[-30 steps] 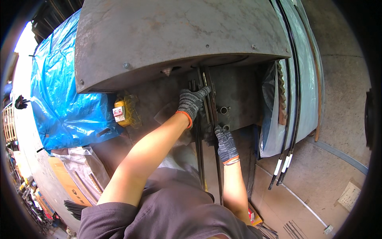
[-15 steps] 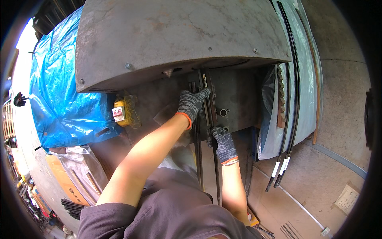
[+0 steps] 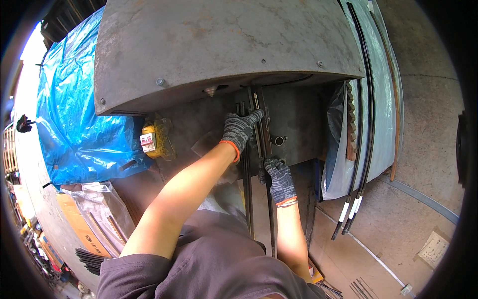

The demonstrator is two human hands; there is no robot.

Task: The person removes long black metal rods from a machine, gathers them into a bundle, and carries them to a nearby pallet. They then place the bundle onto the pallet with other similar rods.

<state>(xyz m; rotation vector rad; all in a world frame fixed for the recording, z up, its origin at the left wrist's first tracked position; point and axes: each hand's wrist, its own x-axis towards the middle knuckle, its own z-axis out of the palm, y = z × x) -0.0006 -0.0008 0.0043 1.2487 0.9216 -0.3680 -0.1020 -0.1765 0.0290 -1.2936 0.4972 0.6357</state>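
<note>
Dark rod [image 3: 271, 214], centre of the picture, its long axis on a near-to-far line: near end down by the person's torso, far part up at the narrow metal guide [image 3: 264, 127] that leads in under the big grey housing [image 3: 224, 40]. And here is the relation that matters: rod and guide lie almost in one line, the rod just left of the right hand's palm. The right hand [image 3: 280, 178], gloved, is the nearer of the two, its fingertips bent in against the rod right by the guide's near end; whether they are clamped on it or only resting there, I cannot tell, the glove covers the contact. Farther off and to the left, the left hand [image 3: 240, 128] lies over the guide's left side, one digit stretched across toward the right; what its other fingers are doing underneath is hidden.

Now the surroundings! Close on the left, a set of thin dark bars [image 3: 247, 194] runs alongside the rod, crowding that flank. Just right of the guide sits a round metal fitting [image 3: 276, 142], near the right hand. Overhead on the far side, the housing's lower edge hangs over the guide. Well apart: a yellow box [image 3: 160, 135] and blue tarp [image 3: 84, 104] left, clear plastic sheeting [image 3: 385, 104] right.
</note>
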